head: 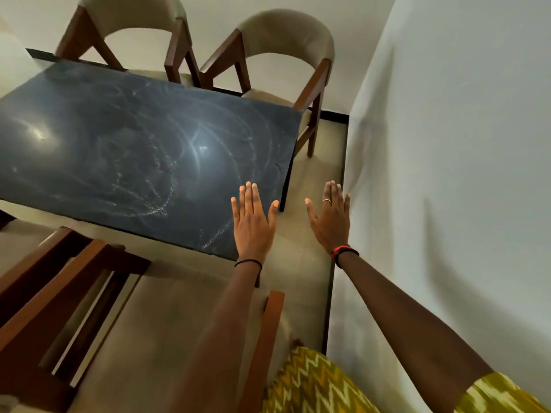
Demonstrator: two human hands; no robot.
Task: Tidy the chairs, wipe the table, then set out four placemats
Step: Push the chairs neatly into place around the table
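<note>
Head view: I see both hands spread flat, fingers empty; left hand [252, 222] over the table [134, 150] corner, right hand [331, 217] beyond it. Nearest chair [50, 296] sits lower-left, left hand closer.

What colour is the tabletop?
The tabletop is dark blue-black and glossy, with pale swirling streaks; the head view shows it.

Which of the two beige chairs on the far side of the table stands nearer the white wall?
The right-hand beige padded wooden-framed chair, at the dark stone table's far right corner; the other stands farther left, away from the white wall.
</note>
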